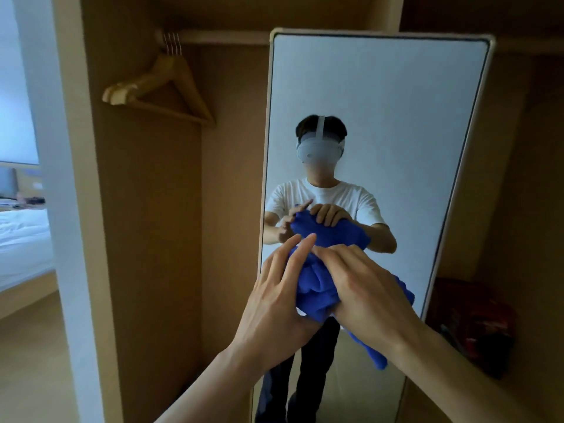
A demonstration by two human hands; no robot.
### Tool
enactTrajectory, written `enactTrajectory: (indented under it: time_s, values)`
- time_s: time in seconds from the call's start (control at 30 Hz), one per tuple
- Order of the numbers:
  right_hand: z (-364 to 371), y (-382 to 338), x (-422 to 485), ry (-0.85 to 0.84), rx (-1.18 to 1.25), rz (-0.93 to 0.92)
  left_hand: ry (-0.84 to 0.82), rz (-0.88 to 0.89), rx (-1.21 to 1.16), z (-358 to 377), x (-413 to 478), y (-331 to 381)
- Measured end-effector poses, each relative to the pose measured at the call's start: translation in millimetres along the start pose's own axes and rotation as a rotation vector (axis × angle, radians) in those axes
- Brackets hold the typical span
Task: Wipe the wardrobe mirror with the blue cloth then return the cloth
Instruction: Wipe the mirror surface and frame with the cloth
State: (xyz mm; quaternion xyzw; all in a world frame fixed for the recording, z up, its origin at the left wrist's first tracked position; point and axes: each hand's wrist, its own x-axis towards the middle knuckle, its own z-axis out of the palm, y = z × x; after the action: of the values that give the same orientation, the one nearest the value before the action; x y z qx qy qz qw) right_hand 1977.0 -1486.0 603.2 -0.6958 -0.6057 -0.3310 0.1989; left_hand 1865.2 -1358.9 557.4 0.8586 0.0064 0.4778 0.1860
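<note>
A tall wardrobe mirror [381,96] with a pale frame stands upright in front of me and reflects a person in a white shirt. A bunched blue cloth [317,296] is held in front of the mirror's lower half, with a tail hanging down to the right. My right hand [363,288] lies over the cloth and grips it. My left hand [274,300] touches the cloth's left side, thumb under it and fingers stretched upward. Whether the cloth touches the glass cannot be told.
Several wooden hangers [164,87] hang from a rail in the open wardrobe bay at the left. A dark red object [476,322] sits low behind the mirror's right side. A bed with white sheets [21,239] lies at the far left.
</note>
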Motion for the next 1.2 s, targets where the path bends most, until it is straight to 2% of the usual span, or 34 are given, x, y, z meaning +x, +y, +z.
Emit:
enactTrajectory:
  time_s: [0.33,0.5,0.63,0.77,1.1,1.2]
  values:
    - [-15,-6,38,0.075,-0.122,-0.123,0.083,0.095,-0.005,-46,30,-12]
    - [-19,-12,70,0.191,-0.211,-0.063,0.122,0.177,-0.088,-69,56,-30]
    - [-35,-20,91,0.209,-0.249,-0.017,0.164,0.218,-0.166,-83,77,-37]
    - [-48,-22,121,0.309,-0.354,-0.064,0.196,0.272,-0.189,-99,107,-35]
    - [-81,3,203,0.420,-0.609,-0.171,0.118,0.020,-0.297,-120,181,-39]
    - [-93,12,226,0.446,-0.664,-0.176,0.129,0.014,-0.287,-126,205,-37]
